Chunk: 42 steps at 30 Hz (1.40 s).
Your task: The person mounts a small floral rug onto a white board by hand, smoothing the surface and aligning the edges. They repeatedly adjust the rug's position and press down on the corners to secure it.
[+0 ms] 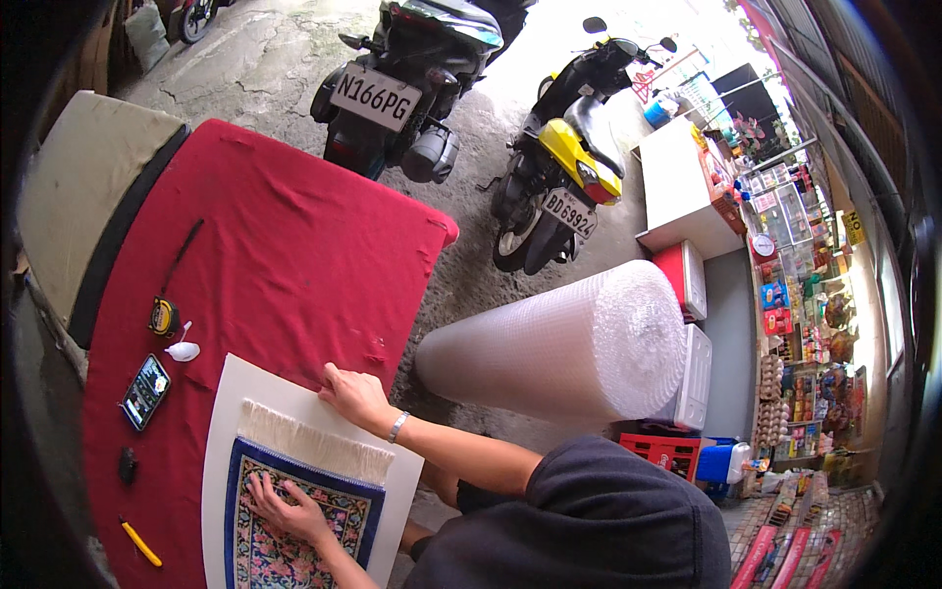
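A small floral rug (307, 490) with a dark blue border and cream fringe (312, 442) lies on a white board (232, 407) on the red-covered table. My left hand (287, 510) rests palm down on the rug's pattern, fingers spread. At the board's far edge is my right hand (355, 398), with a metal band at the wrist. Its fingers are curled and closed; what is in them, if anything, is hidden.
On the red cloth (285, 255) lie a tape measure (164, 317), a small white nozzle bottle (183, 350), a smartphone (145, 392), a black object (127, 465) and a yellow cutter (141, 543). Right of the table are a bubble wrap roll (530, 344) and motorbikes (579, 157).
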{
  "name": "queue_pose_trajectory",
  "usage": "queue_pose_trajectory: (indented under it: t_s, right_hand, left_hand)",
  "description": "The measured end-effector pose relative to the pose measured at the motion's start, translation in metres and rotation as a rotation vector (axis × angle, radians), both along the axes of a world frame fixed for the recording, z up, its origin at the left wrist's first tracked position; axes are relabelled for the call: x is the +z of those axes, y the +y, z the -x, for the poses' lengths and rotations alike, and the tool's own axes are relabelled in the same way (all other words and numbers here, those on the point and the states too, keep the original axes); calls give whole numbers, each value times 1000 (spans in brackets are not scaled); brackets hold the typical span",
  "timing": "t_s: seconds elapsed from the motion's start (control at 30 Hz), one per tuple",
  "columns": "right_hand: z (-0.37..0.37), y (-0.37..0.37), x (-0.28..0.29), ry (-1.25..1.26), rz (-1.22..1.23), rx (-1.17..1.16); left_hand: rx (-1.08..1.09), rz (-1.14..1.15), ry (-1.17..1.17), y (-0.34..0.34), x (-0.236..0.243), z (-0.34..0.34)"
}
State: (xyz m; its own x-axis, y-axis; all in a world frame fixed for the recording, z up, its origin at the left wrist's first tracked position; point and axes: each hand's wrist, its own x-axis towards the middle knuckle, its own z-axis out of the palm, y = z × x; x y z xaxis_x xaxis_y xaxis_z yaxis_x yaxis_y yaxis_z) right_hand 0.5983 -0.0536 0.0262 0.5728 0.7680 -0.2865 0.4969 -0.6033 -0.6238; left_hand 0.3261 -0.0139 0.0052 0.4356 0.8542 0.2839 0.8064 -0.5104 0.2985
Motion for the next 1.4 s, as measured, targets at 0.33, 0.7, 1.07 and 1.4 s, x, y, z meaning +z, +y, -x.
queue_pose_trajectory:
  t_s: [0.33,0.7,1.07,1.4]
  right_hand:
    - [4,-48,12,5,-61,7]
    - [-8,-79,-20,117,-181,-37]
    - [-27,-47,-23,752,-96,-263]
    - [-32,-19,-22,794,-135,-161]
  left_hand:
    - [22,47,-274,-19,14,0]
    - [1103,1747,-1648,-256,-39,30]
    - [930,1472,-2053,-241,-17,8]
    - [1027,1488,-1999,-251,-12,5]
